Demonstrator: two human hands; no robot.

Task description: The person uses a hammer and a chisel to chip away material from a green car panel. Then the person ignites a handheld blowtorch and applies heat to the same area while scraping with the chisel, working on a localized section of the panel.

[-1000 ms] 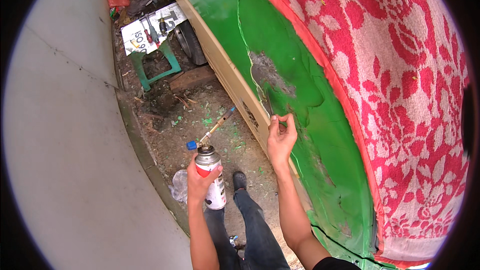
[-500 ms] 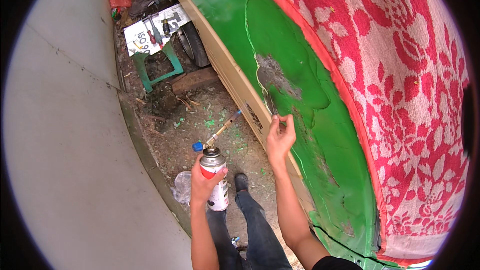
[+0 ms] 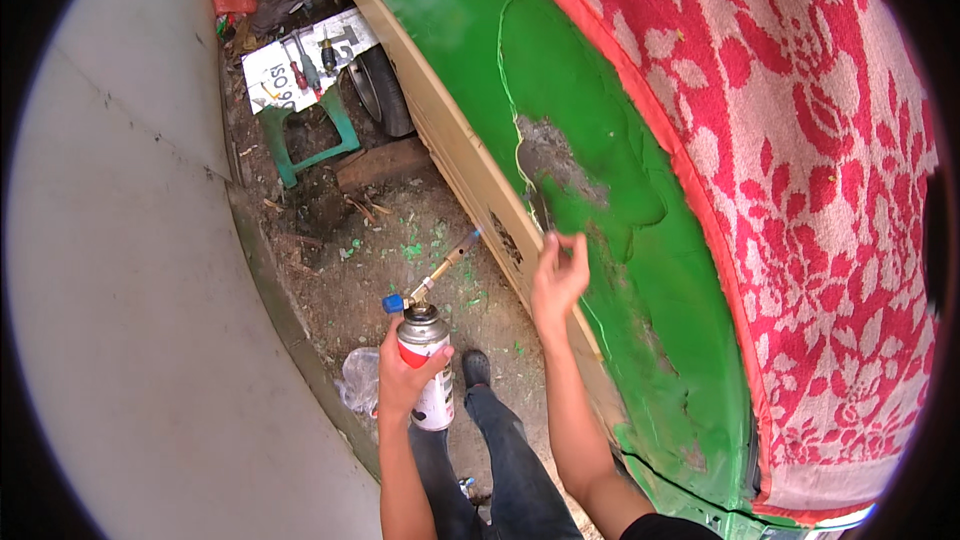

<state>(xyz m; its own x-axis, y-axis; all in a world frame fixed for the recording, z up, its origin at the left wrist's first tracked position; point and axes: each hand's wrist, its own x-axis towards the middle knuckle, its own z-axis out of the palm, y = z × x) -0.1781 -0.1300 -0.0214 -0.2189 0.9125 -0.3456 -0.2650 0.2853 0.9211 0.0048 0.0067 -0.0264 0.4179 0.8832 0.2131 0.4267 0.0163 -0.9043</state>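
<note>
My left hand (image 3: 402, 370) is wrapped around the canister of a gas blowtorch (image 3: 434, 402), held upright. Its brass nozzle slants up to the right, and a small bluish flame shows at the tip by the beige lower trim (image 3: 455, 155). My right hand (image 3: 560, 285) pinches a thin, dark scraper (image 3: 543, 210), its blade against the green vehicle panel (image 3: 640, 280). Along the blade runs a pale, lifted edge of paint. Just beyond, a rough grey patch (image 3: 560, 160) lies bare of paint. The scraper's handle is mostly hidden by my fingers.
A red-and-white floral cloth (image 3: 780, 190) covers the vehicle's upper part. To the left rises a pale grey wall (image 3: 130, 260). A green stool (image 3: 345, 130) carries a white plate (image 3: 270, 75) with several hand tools. Green paint flakes and a clear plastic bag (image 3: 360, 380) lie on the ground.
The blowtorch has shifted slightly down and left in view, and its nozzle tip sits a little lower. My right hand and the scraper stay nearly in place at the paint edge.
</note>
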